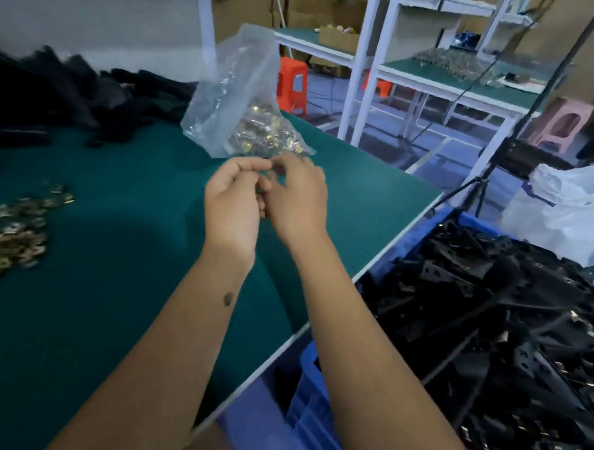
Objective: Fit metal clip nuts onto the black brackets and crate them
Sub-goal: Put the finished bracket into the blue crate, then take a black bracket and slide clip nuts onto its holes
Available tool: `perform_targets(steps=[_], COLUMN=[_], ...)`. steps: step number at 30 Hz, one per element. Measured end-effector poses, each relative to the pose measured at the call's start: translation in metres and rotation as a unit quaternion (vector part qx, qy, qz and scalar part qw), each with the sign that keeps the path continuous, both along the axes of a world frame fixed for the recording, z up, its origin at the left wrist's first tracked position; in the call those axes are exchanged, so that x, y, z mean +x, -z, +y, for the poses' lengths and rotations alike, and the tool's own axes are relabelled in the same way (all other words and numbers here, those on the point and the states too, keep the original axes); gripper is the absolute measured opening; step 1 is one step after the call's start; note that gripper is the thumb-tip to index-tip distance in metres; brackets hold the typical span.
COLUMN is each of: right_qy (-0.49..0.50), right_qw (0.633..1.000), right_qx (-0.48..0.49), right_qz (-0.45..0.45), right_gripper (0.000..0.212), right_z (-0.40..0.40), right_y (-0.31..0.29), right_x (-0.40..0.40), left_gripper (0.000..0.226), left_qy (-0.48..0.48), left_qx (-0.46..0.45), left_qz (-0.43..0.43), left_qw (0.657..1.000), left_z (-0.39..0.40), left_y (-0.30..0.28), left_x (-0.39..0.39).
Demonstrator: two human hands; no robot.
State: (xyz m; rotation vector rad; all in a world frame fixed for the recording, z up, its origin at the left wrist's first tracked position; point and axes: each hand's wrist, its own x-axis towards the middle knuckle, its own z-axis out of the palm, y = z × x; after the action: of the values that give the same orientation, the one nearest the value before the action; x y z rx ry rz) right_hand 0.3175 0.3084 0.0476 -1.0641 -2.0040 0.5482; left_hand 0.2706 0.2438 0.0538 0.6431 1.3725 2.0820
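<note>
My left hand (231, 204) and my right hand (296, 199) meet above the green table (122, 300), fingers curled together around something small that the fingers and motion blur mostly hide. Just beyond them stands a clear plastic bag of metal clip nuts (250, 124). Loose clip nuts (16, 230) lie scattered at the table's left edge. A pile of black brackets (62, 95) sits at the far left of the table. To my right, below the table edge, a blue crate (310, 394) holds many black brackets (498, 335), some with clips on them.
A white plastic bag (567, 209) sits beyond the crate. A black tripod leg (510, 144) slants past the table's right corner. White-framed benches (452, 82), orange stools (293, 83) and a pink stool (563, 124) stand in the background.
</note>
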Motion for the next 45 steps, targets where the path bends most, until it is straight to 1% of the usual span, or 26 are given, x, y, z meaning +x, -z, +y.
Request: perform_targets(steps=[3,6,7,9,12,14,15,16,18,19,20,21,23,24,25,26,27,29,30,31,33,36,38,40,42,45], right_qy=[-0.091,-0.181,-0.222,-0.263,-0.284,-0.273,-0.266,-0.264,-0.272,-0.276,-0.277,-0.276,-0.276,-0.277,-0.278,-0.280,-0.282,-0.285,-0.287,-0.290,-0.293,-0.296,-0.301,-0.308,-0.320,-0.355], right_qw=[0.996,0.983,0.974,0.963,0.952,0.953,0.956,0.958,0.955,0.954,0.953,0.954,0.954,0.953,0.952,0.951,0.951,0.950,0.950,0.950,0.950,0.950,0.948,0.945,0.940,0.930], right_qx=[-0.011,-0.021,-0.030,-0.048,-0.115,-0.133,-0.118,-0.105,-0.104,-0.107,-0.109,-0.108,-0.103,-0.097,-0.088,-0.078,-0.068,-0.056,-0.053,-0.050,-0.039,0.006,0.041,0.071,0.089,0.082], right_qz=[0.015,-0.019,-0.025,-0.030,-0.005,-0.015,-0.035,-0.045,-0.048,-0.051,-0.054,-0.055,-0.062,-0.074,-0.089,-0.102,-0.108,-0.111,-0.109,-0.106,-0.101,-0.096,-0.092,-0.082,-0.073,-0.047], right_gripper=[0.025,0.026,0.025,0.025,0.029,0.030,0.030,0.030,0.029,0.029,0.028,0.027,0.028,0.029,0.031,0.032,0.033,0.034,0.034,0.034,0.034,0.032,0.028,0.024,0.021,0.019], right_z=[-0.032,-0.067,-0.085,-0.098,-0.121,-0.128,-0.128,-0.126,-0.121,-0.119,-0.119,-0.120,-0.122,-0.123,-0.124,-0.125,-0.125,-0.127,-0.127,-0.128,-0.130,-0.133,-0.137,-0.140,-0.141,-0.147], right_y=[-0.006,0.000,0.002,0.008,0.019,0.030,0.035,0.039,0.044,0.046,0.046,0.046,0.046,0.045,0.045,0.045,0.045,0.046,0.046,0.046,0.046,0.044,0.044,0.045,0.044,0.041], right_x=[-0.066,-0.122,-0.148,-0.169,-0.203,-0.214,-0.218,-0.220,-0.223,-0.224,-0.224,-0.224,-0.226,-0.227,-0.228,-0.228,-0.228,-0.228,-0.228,-0.228,-0.228,-0.230,-0.230,-0.229,-0.227,-0.225], left_gripper=[0.039,0.040,0.040,0.040,0.034,0.029,0.027,0.027,0.029,0.031,0.030,0.030,0.036,0.040,0.046,0.053,0.059,0.064,0.062,0.055,0.039,0.041,0.040,0.034,0.029,0.030], left_qy=[-0.101,-0.189,-0.231,-0.264,-0.326,-0.328,-0.332,-0.351,-0.423,-0.456,-0.471,-0.463,-0.392,-0.345,-0.306,-0.285,-0.282,-0.306,-0.326,-0.354,-0.427,-0.508,-0.527,-0.530,-0.532,-0.524], left_qx=[-0.024,-0.043,-0.049,-0.083,-0.149,-0.206,-0.235,-0.259,-0.290,-0.304,-0.328,-0.365,-0.460,-0.512,-0.558,-0.589,-0.600,-0.590,-0.575,-0.549,-0.466,-0.328,-0.233,-0.153,-0.104,-0.081], left_qz=[0.017,0.034,0.044,0.067,0.119,0.177,0.212,0.251,0.320,0.326,0.317,0.297,0.248,0.236,0.233,0.231,0.225,0.209,0.200,0.190,0.170,0.096,0.030,-0.019,-0.027,-0.009], left_qw=[0.994,0.980,0.971,0.959,0.926,0.905,0.889,0.864,0.797,0.770,0.755,0.751,0.757,0.750,0.735,0.720,0.714,0.718,0.723,0.732,0.756,0.790,0.817,0.834,0.840,0.848], left_z=[-0.030,-0.072,-0.094,-0.112,-0.148,-0.166,-0.173,-0.179,-0.192,-0.200,-0.206,-0.211,-0.218,-0.219,-0.219,-0.218,-0.217,-0.216,-0.217,-0.219,-0.223,-0.231,-0.235,-0.236,-0.237,-0.236], left_y=[-0.001,0.007,0.009,0.017,0.031,0.040,0.043,0.044,0.045,0.044,0.042,0.042,0.043,0.044,0.045,0.046,0.047,0.048,0.047,0.046,0.045,0.044,0.045,0.045,0.043,0.040], left_x=[-0.059,-0.110,-0.133,-0.156,-0.192,-0.208,-0.215,-0.222,-0.239,-0.249,-0.260,-0.270,-0.286,-0.292,-0.295,-0.298,-0.299,-0.300,-0.299,-0.298,-0.296,-0.287,-0.280,-0.276,-0.272,-0.264])
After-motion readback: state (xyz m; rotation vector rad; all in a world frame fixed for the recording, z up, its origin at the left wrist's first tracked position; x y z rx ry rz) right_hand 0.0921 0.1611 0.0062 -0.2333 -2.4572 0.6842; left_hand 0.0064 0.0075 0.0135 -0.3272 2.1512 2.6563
